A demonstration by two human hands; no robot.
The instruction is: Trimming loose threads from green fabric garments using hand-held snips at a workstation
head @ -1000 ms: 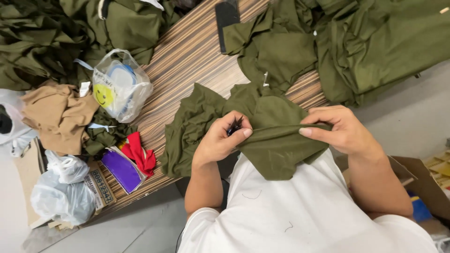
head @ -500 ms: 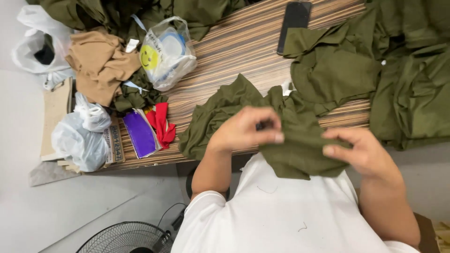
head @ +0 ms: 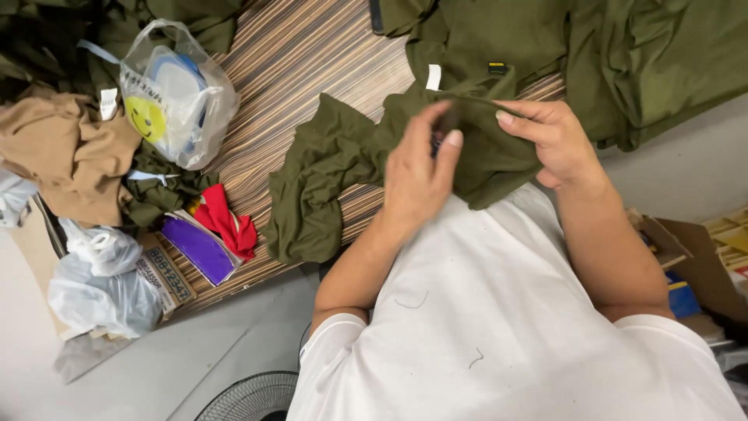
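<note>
Striped wooden table [head: 312, 54], olive garments [head: 327, 171], plastic bag [head: 175, 93], tan cloth [head: 62, 152]

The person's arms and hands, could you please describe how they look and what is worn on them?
Both arms are bare from the short sleeves down. The left hand and right hand wear no gloves, and no rings or watch show. The white T-shirt has short sleeves ending above the elbows, with a few loose dark threads on its front.

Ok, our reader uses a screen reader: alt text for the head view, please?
Both hands, left and right, pinch an olive garment above a striped table. More olive cloth, a tan cloth and a clear bag lie around.
</note>
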